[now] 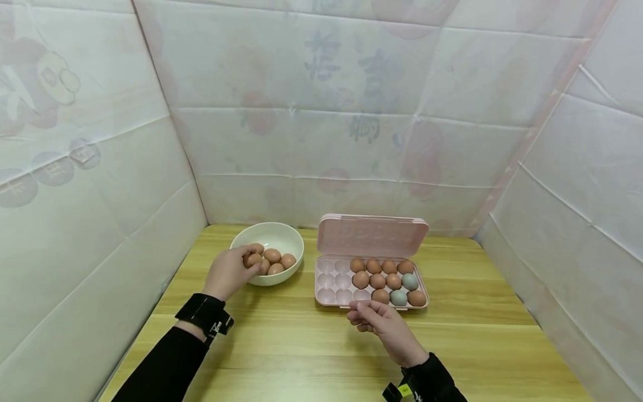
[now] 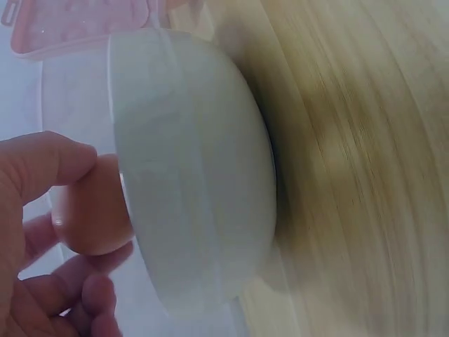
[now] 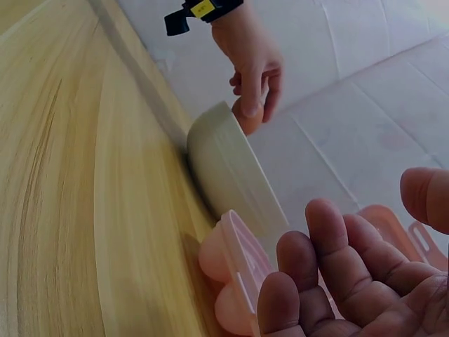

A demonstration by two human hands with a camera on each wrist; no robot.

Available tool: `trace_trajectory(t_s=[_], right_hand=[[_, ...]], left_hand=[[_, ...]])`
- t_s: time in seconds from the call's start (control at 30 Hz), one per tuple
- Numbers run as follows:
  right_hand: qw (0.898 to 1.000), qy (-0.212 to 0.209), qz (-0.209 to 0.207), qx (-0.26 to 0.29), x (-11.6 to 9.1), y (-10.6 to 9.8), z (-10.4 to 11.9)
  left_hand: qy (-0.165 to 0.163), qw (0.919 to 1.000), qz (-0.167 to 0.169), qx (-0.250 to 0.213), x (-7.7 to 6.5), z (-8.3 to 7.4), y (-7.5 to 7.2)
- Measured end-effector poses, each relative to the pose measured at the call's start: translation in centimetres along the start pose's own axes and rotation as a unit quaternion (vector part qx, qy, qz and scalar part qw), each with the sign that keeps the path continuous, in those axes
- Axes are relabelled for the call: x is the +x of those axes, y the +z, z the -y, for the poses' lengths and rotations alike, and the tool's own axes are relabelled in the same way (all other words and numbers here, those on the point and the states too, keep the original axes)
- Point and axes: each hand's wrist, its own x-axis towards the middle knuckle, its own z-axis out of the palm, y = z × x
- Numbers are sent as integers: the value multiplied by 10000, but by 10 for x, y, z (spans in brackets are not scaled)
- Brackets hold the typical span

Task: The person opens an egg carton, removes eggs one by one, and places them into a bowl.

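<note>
My left hand [image 1: 228, 273] pinches a brown egg [image 2: 95, 207] between thumb and fingers, right at the rim of a white bowl [image 1: 281, 237]. Several more brown eggs [image 1: 272, 255] lie inside the bowl, partly hidden by that hand. To the right stands a pink egg carton [image 1: 325, 280] with its lid [image 1: 372, 237] raised. Brown eggs fill most cups of its right side, along with two pale blue-green ones [image 1: 399, 297]. At the carton's front edge hovers my right hand [image 1: 384, 329], fingers loosely bent and holding nothing. The carton's left cups hold no eggs.
A wooden table [image 1: 301, 352] carries everything. Pale printed sheets [image 1: 301, 145] form walls behind it and along both sides. Each wrist wears a black strap [image 1: 203, 312] with a small device.
</note>
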Motion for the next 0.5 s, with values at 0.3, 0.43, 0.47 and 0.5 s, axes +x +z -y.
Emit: trace_trajectory(t_s=[0.3, 0.43, 0.47, 0.5], right_hand=[[9998, -22, -163, -125, 1, -2, -3], [9985, -57, -359, -409, 1, 0, -2], [9979, -74, -415, -494, 1, 0, -2], [9971, -102, -470, -591, 1, 1, -1]], left_hand=[[-474, 9984, 170, 270, 12, 3, 10], [-718, 9964, 357, 271, 16, -1, 8], [-768, 9959, 405, 269, 17, -2, 8], [-798, 9954, 460, 259, 17, -3, 7]])
